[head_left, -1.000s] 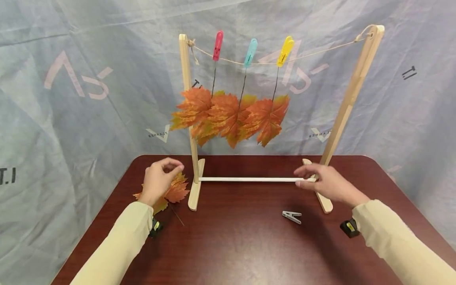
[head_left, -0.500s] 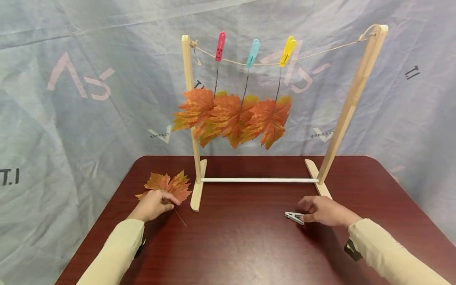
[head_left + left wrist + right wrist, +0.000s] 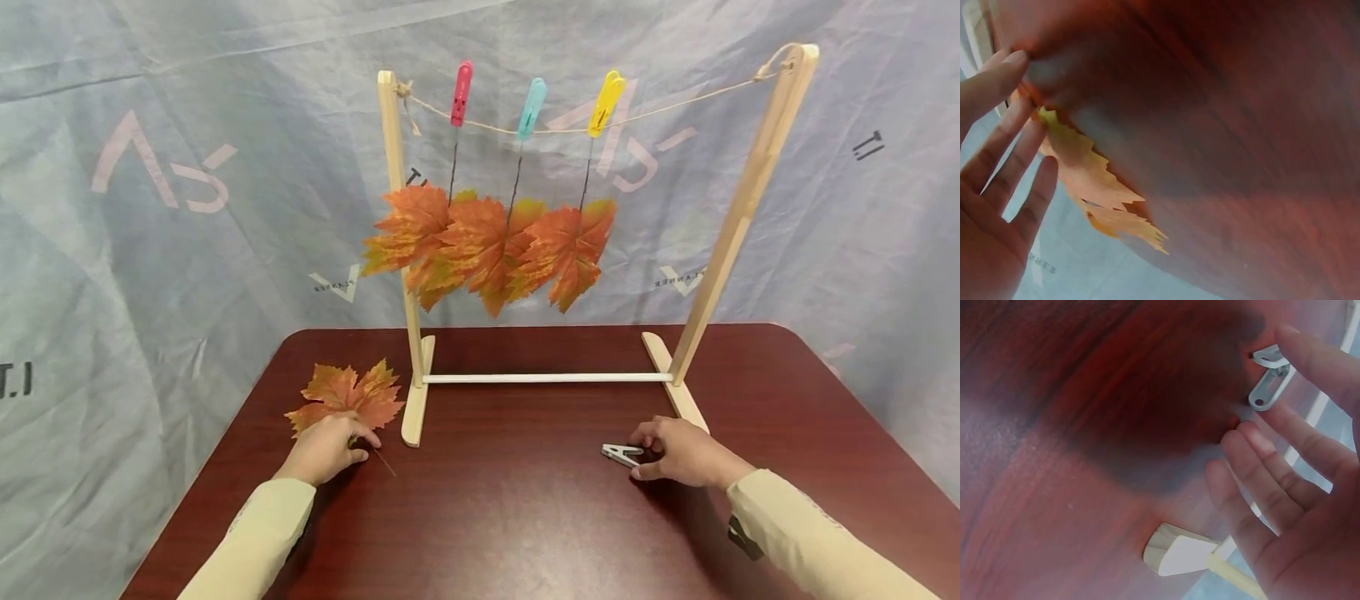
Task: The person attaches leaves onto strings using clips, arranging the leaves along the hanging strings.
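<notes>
An orange and yellow artificial maple leaf (image 3: 352, 396) lies on the table at the left, its thin dark stem (image 3: 385, 462) pointing toward the front. My left hand (image 3: 326, 446) is over the leaf's lower part, thumb and forefinger at the stem with a gap between them. In the left wrist view its fingers are extended beside the leaf (image 3: 1088, 165). At the right, a grey clothespin (image 3: 619, 454) lies on the table. My right hand (image 3: 686, 450) has its thumb and forefinger either side of the clothespin's handle ends; the right wrist view shows the clothespin (image 3: 1269, 387) between them, not plainly pinched.
Behind the hands stands a wooden frame (image 3: 738, 217) with a white crossbar (image 3: 540, 378) and wooden feet. Red (image 3: 461, 96), blue (image 3: 532, 108) and yellow (image 3: 606, 104) clothespins on its string hold three hanging leaves by their stems. A grey cloth backdrop (image 3: 225, 250) surrounds the table.
Both hands have come down from above the table. The left has reached the loose leaf's stem; the right has moved toward the front to the grey clothespin, its thumb and forefinger spread around it.
</notes>
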`<state>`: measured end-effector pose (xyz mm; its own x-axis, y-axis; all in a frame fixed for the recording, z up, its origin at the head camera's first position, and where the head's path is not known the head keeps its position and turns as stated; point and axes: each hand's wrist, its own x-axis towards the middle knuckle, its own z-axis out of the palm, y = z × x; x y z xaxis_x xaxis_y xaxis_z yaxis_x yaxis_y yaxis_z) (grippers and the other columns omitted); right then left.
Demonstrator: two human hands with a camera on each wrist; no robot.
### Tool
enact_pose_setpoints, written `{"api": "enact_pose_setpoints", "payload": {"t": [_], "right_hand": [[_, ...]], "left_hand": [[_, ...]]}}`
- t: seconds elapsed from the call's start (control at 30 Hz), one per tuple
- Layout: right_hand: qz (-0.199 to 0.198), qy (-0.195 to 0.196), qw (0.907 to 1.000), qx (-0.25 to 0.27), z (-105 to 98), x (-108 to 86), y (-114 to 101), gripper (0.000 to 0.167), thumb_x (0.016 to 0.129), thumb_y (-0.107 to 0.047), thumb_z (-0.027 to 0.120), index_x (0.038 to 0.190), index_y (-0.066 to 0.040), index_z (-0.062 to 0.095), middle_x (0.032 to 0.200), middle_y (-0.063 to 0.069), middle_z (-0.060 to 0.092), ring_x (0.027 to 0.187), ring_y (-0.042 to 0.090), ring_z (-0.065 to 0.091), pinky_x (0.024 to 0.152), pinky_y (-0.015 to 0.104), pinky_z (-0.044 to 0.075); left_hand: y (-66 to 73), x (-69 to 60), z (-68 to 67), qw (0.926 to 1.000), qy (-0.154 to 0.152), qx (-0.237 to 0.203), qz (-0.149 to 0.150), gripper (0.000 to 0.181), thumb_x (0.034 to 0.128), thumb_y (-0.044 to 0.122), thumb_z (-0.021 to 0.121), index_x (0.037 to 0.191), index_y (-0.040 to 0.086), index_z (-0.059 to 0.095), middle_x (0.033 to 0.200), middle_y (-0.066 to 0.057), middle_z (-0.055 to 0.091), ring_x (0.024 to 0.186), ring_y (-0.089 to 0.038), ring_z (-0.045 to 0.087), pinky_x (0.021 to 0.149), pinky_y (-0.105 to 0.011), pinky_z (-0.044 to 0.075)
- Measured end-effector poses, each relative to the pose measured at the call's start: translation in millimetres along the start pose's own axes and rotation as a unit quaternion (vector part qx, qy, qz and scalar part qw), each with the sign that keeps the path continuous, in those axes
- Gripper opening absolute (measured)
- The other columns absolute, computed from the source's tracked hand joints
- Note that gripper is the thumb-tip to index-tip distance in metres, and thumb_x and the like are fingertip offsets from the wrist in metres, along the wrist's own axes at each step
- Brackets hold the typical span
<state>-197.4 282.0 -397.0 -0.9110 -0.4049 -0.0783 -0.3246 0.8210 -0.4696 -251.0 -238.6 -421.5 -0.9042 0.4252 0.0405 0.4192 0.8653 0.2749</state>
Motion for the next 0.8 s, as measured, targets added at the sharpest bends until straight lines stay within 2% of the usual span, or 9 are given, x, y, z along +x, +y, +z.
{"api": "enact_pose_setpoints", "payload": {"t": [0.17,0.27,0.37,0.53,0.8], "right_hand": [[0.002,0.025,0.9995,-0.02,2.8,-0.5,-0.6,0.028,0.074,-0.023,0.091,0.092,-0.012,0.073,0.082,-0.007,0.055,0.076,0.012,0.053,0.066,0.031,0.044],[0.007,0.037,0.9989,-0.028,3.8,-0.6,-0.4,0.026,0.073,-0.022,0.092,0.088,-0.015,0.072,0.08,-0.008,0.056,0.074,0.011,0.054,0.065,0.031,0.044],[0.013,0.043,0.9985,-0.031,3.7,-0.8,-0.2,0.024,0.073,-0.021,0.092,0.086,-0.017,0.072,0.079,-0.008,0.057,0.073,0.011,0.055,0.065,0.032,0.044],[0.022,0.044,0.9985,-0.025,3.2,-1.6,-1.4,0.02,0.077,-0.021,0.089,0.087,-0.016,0.072,0.078,-0.009,0.059,0.071,0.008,0.054,0.064,0.032,0.043],[0.035,0.038,0.9986,0.007,0.4,-2.6,-0.6,0.017,0.083,-0.016,0.082,0.091,-0.011,0.068,0.08,-0.007,0.066,0.076,0.012,0.063,0.067,0.035,0.05]], "left_hand": [[2.4,-0.5,5.6,0.9956,0.038,0.073,0.044,0.022,0.0766,0.01,0.089,0.089,0.026,0.079,0.103,0.0,0.07,0.103,-0.027,0.067,0.083,-0.046,0.055],[4.5,0.6,8.0,0.9901,0.063,0.098,0.078,0.023,0.073,0.011,0.092,0.085,0.026,0.078,0.091,0.005,0.063,0.091,-0.022,0.065,0.077,-0.041,0.055],[7.1,1.7,9.8,0.9874,0.073,0.097,0.101,0.023,0.0724,0.013,0.092,0.082,0.028,0.077,0.088,0.008,0.058,0.085,-0.018,0.063,0.072,-0.037,0.054],[9.1,2.9,12.0,0.9875,0.074,0.083,0.111,0.025,0.0732,0.013,0.092,0.077,0.029,0.073,0.088,0.009,0.059,0.083,-0.015,0.063,0.068,-0.034,0.054],[15.0,8.7,9.4,0.9824,0.089,0.084,0.141,0.029,0.0749,0.008,0.09,0.076,0.026,0.067,0.08,0.013,0.064,0.08,-0.015,0.061,0.071,-0.035,0.052]]}}
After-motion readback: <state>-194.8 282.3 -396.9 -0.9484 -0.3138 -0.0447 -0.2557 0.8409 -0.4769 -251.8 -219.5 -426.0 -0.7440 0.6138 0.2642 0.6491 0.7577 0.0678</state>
